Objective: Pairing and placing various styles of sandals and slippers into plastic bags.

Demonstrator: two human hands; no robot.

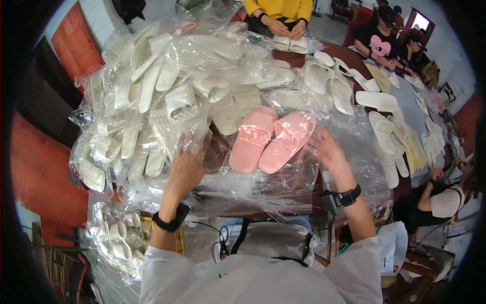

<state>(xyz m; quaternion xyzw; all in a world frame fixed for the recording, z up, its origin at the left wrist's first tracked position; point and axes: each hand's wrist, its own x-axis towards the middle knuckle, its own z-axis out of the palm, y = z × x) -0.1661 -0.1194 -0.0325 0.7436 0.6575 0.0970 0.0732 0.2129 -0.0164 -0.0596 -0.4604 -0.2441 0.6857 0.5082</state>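
A pair of pink slippers (251, 139) lies side by side on the table in front of me, under shiny clear plastic. Beside their right edge is my right hand (329, 149), its fingers stretched apart against the clear plastic. My left hand (186, 164) reaches to the edge of the heap of bagged white slippers (167, 76), left of the pink pair. Its fingers look extended, though glare and plastic partly obscure them. Flat clear plastic bags (258, 190) lie stacked along the near table edge, under the pink pair.
Loose white slippers (382, 131) spread over the table's right side. Across the table, a person in a yellow top (281, 12) handles a white pair. Other people sit at the right. A bag of white slippers (119, 238) stands low at the left; a white bag (392, 243) hangs at right.
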